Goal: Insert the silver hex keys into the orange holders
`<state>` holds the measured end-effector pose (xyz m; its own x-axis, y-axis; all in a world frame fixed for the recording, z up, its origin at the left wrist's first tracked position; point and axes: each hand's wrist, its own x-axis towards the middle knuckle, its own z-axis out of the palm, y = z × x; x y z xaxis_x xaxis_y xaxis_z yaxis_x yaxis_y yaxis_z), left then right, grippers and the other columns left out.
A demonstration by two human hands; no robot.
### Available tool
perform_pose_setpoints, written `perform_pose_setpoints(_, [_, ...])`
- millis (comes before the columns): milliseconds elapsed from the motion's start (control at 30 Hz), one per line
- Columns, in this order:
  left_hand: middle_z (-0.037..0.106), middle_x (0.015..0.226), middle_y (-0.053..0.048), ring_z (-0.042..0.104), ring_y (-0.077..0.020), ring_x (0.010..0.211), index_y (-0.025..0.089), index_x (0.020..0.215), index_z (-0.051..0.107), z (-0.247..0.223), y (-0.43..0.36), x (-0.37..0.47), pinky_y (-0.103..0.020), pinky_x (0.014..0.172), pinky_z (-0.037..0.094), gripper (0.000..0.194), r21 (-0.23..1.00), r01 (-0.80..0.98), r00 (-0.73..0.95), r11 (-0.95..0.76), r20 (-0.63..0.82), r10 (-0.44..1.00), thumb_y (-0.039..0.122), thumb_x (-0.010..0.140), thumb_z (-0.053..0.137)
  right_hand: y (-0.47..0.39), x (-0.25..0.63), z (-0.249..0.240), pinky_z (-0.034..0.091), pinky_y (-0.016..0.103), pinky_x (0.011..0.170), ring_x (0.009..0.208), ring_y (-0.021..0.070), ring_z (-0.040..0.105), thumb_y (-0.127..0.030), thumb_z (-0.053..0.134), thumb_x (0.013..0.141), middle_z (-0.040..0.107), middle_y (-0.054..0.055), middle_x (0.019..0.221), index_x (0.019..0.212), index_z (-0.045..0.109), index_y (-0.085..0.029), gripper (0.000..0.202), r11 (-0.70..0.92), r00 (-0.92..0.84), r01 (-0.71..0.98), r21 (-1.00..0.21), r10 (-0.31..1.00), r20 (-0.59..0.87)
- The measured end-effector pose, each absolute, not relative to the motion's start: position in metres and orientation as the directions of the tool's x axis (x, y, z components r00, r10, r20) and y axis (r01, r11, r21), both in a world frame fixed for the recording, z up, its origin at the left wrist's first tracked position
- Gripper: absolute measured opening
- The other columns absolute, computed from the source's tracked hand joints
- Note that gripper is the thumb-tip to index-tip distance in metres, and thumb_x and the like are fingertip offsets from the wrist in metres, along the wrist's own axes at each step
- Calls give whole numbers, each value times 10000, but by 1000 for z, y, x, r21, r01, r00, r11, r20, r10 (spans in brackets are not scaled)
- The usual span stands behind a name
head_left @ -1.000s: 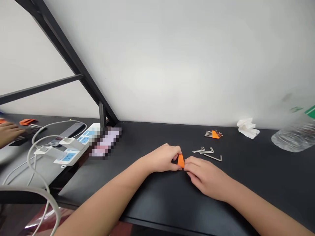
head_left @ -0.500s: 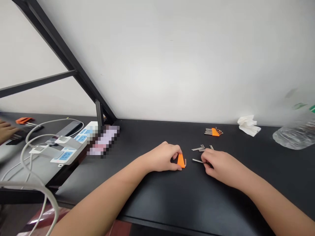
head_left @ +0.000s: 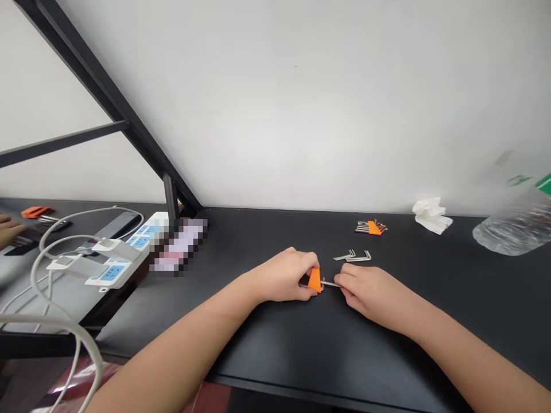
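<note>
My left hand [head_left: 293, 275] pinches an orange hex key holder [head_left: 315, 280] between thumb and fingers, low over the black table. A hex key's bent end shows at the holder's right edge. In my right hand [head_left: 359, 289] the fingers are closed on a silver hex key [head_left: 330, 283]; its free end points left and meets the holder's right side. Whether the tip is inside the holder I cannot tell. Just behind my right hand lie several loose L-shaped hex keys [head_left: 357, 257]. Farther back is a second orange holder [head_left: 375, 228] with several hex keys in it.
Crumpled white tissue [head_left: 433, 215] and a clear plastic bottle [head_left: 512, 229] stand by the wall on the right. At left are a blurred-out item [head_left: 183, 244], a white power strip [head_left: 114, 272] with cables, and a black metal frame [head_left: 170, 195]. Another person's hand [head_left: 8, 229] shows far left.
My right hand has moved left with the hex key, bringing its end to the orange holder. My left hand stays nearly in place. More of the loose hex keys are now uncovered.
</note>
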<state>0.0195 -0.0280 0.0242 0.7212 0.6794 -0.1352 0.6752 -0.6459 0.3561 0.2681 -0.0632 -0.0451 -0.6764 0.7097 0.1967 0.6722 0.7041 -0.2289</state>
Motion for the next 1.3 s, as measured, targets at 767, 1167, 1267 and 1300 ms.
perform_pose_setpoints(767, [653,850,2,616,-195,818,219,926,494,23,-30,22,-317,804,442,234,297,634,767,-714,-121,630,292,885,713,-78,260,-47,294,327,568,634,152,508,-100,490,970,558,23,807,879,629,-208,198,712,-678,694,-104,695,239])
perform_pose_setpoints(1167, [680,853,12,609,-176,751,220,889,475,21,-28,21,-297,706,423,245,368,648,739,-666,-92,668,240,855,717,-78,246,-46,488,301,651,753,154,611,-153,535,968,608,74,1115,1100,647,-207,181,595,-521,731,-333,803,290])
perform_pose_setpoints(1267, [676,835,12,620,-191,780,221,897,477,21,-28,21,-304,732,431,270,346,661,731,-666,-93,676,272,858,739,-72,260,-49,518,316,647,728,161,632,-206,560,973,613,78,1122,1134,662,-226,192,515,-461,771,-376,857,228])
perform_pose_setpoints(1300, [678,839,9,628,-198,805,221,908,483,20,-28,21,-304,745,437,271,348,664,728,-662,-97,679,280,862,743,-70,264,-51,528,319,658,734,167,640,-222,552,988,622,73,1091,1126,671,-234,183,507,-461,770,-386,862,212])
